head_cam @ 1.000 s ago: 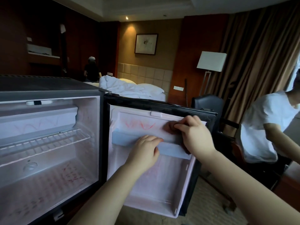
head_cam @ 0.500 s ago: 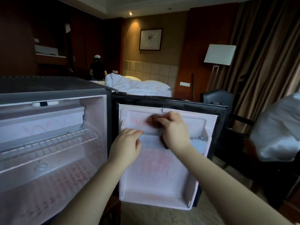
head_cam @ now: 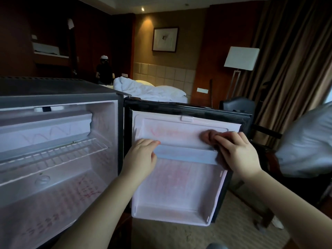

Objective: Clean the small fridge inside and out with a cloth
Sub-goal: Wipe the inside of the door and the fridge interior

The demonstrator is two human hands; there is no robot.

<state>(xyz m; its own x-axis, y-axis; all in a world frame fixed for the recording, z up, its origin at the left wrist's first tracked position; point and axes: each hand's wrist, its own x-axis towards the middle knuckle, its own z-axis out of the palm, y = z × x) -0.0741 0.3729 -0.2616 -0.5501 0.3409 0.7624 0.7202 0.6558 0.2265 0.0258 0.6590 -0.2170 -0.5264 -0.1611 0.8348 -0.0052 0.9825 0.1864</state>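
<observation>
Red scribble (head_cam: 161, 132) marks the upper panel of the open fridge door (head_cam: 179, 186), left of the brown cloth (head_cam: 208, 139) pinched in the right hand (head_cam: 237, 153); the left hand (head_cam: 142, 157) grips the shelf rail (head_cam: 185, 155), so wipe leftward with firm pressure.

both bare forearms reach up and forward from the bottom, well apart; left hand (head_cam: 142, 157) is knuckles-up, fingers hooked over the door shelf (head_cam: 185, 155) edge, thumb on its front; right hand (head_cam: 237, 153) sits level with it, fingers curled round a bunched cloth (head_cam: 208, 136)
</observation>
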